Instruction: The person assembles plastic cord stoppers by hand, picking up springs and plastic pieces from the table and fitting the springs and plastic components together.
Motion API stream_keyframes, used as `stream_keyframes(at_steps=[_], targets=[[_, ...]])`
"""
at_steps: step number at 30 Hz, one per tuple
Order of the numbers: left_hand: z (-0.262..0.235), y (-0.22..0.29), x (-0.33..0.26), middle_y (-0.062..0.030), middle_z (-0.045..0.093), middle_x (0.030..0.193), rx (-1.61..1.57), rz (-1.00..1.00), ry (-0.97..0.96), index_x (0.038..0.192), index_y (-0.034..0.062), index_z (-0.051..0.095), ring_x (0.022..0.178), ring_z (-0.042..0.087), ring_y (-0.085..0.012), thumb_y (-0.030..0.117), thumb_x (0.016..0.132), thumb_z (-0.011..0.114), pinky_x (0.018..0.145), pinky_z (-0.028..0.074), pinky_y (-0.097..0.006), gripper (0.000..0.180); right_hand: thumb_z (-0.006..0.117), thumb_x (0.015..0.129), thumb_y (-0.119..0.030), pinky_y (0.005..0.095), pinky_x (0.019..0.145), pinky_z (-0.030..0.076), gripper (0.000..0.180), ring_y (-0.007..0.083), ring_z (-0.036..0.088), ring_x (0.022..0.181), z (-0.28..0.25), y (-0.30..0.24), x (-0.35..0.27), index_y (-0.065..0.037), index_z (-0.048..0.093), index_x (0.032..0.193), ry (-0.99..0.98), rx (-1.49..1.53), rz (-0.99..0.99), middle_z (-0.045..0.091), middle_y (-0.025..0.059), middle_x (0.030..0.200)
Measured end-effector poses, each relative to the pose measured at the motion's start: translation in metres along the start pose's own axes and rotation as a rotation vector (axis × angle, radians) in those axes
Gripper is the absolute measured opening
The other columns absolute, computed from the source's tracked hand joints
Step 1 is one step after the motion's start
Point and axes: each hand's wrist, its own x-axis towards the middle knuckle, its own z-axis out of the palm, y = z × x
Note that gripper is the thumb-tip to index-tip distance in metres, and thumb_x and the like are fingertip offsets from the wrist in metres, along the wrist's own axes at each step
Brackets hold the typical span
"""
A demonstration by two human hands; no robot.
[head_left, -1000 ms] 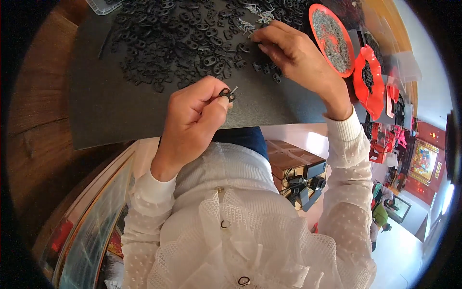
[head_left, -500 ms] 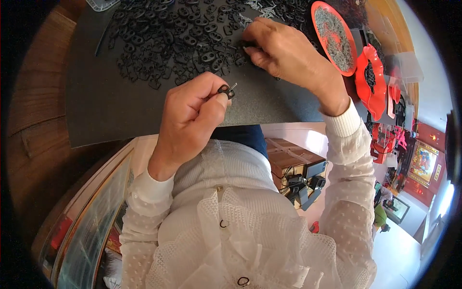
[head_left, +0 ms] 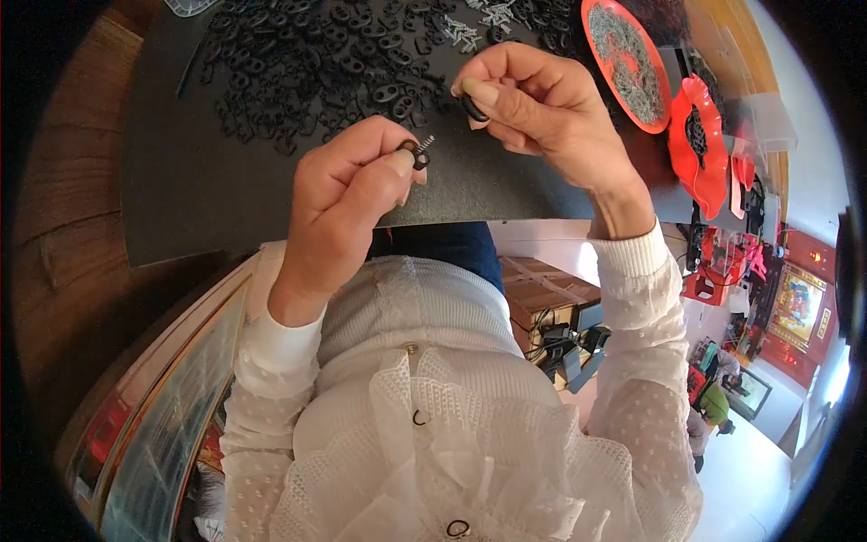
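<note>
My left hand [head_left: 348, 194] is raised above the near edge of the dark mat [head_left: 190, 181], pinching a small black ring-shaped part with a silver screw [head_left: 417, 152] through it. My right hand [head_left: 533, 113] is lifted just to the right of it, with a black oval part [head_left: 472, 107] held between thumb and fingers. The two hands are close but apart. A heap of black oval parts [head_left: 316, 63] covers the far part of the mat, and a few silver screws [head_left: 465, 32] lie behind my right hand.
A red dish of small silver screws [head_left: 625, 59] stands at the far right, with a red wavy-edged dish [head_left: 700, 149] holding black parts beside it. A wooden table edge [head_left: 63, 190] runs on the left. A glass-topped case [head_left: 163, 425] lies lower left.
My right hand has come back from the heap toward me, lifted with a black oval part in its fingers. My left hand has stayed nearly still with the ring and screw.
</note>
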Motion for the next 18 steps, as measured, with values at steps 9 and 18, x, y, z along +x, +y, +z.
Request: stream_keyframes(at_steps=[9,18], targets=[[-0.001,0.001,-0.004,-0.0022,0.056,0.069,-0.209,-0.036,0.062,0.086,-0.001,0.059,0.054,0.04,-0.0028,0.01,0.089,0.047,0.048,0.03,-0.017,0.016,0.058,0.089,-0.007,0.0221,0.056,0.043,0.012,0.0068,0.052,0.064,0.047,0.001,-0.009,0.002,0.06,0.096,0.02,-0.111,-0.103,0.058,0.0008,0.073],[-0.006,0.002,-0.002,-0.0046,0.056,0.066,-0.326,-0.03,0.092,0.087,-0.0015,0.058,0.049,0.038,-0.0034,0.015,0.09,0.047,0.043,0.026,-0.017,0.02,0.058,0.085,0.001,0.0236,0.056,0.046,0.028,0.0131,0.058,0.069,0.049,0.015,-0.018,0.004,0.058,0.113,-0.016,-0.319,-0.392,0.055,0.0085,0.09]])
